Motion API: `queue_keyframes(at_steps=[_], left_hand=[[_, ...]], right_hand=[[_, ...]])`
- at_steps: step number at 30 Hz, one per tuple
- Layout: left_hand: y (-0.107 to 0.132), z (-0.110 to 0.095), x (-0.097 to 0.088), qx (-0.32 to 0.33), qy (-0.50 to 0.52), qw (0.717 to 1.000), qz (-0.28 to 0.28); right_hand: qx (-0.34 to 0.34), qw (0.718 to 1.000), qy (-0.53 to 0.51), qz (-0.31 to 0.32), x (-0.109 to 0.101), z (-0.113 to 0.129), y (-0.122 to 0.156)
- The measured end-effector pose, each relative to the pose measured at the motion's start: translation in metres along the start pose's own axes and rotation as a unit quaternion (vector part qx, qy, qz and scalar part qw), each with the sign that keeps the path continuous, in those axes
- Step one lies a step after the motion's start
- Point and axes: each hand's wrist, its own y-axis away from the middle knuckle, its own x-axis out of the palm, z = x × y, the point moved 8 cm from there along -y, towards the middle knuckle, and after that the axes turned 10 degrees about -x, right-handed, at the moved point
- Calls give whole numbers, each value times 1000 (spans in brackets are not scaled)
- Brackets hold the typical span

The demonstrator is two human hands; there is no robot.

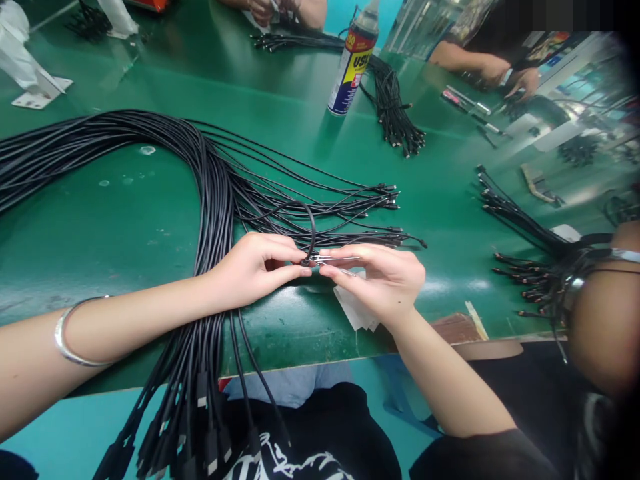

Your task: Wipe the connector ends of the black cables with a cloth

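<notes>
My left hand [260,270] pinches the end of a black cable [313,227] between thumb and fingertips; the cable loops up from there. In my right hand [383,277] is a pair of thin metal tweezers [340,259], held in a pinch with its tips at the cable end. Both hands meet just above the green table near its front edge. My left forearm lies over a thick bundle of black cables [213,193]. Plug ends [387,197] fan out behind my hands, and more plugs [200,393] hang over the edge. Fine detail at the tips is too small to make out.
A spray can [350,70] stands on the green table [280,80] beside another cable bunch [395,113]. White paper [353,307] lies under my right hand. At the right, a co-worker's arm [607,307] is near more cables [530,233]. Other people's hands [510,77] work across the table.
</notes>
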Motion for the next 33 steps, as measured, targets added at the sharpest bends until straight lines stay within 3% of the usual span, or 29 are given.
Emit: queue_keyframes(at_steps=[13, 19, 26, 30, 33], left_hand=[[0, -1, -5, -36, 23, 999, -19], [1, 6, 1, -100, 171, 980, 25], [1, 9, 8, -137, 186, 970, 75], [2, 13, 13, -173, 260, 943, 119], [2, 16, 19, -203, 388, 884, 161]], right_hand=[[89, 993, -74, -30, -5, -10, -1], [112, 987, -112, -39, -4, -12, 0], [157, 977, -139, -33, -1, -20, 4], [171, 975, -132, -55, -4, -21, 3], [166, 974, -139, -69, -5, -19, 3]])
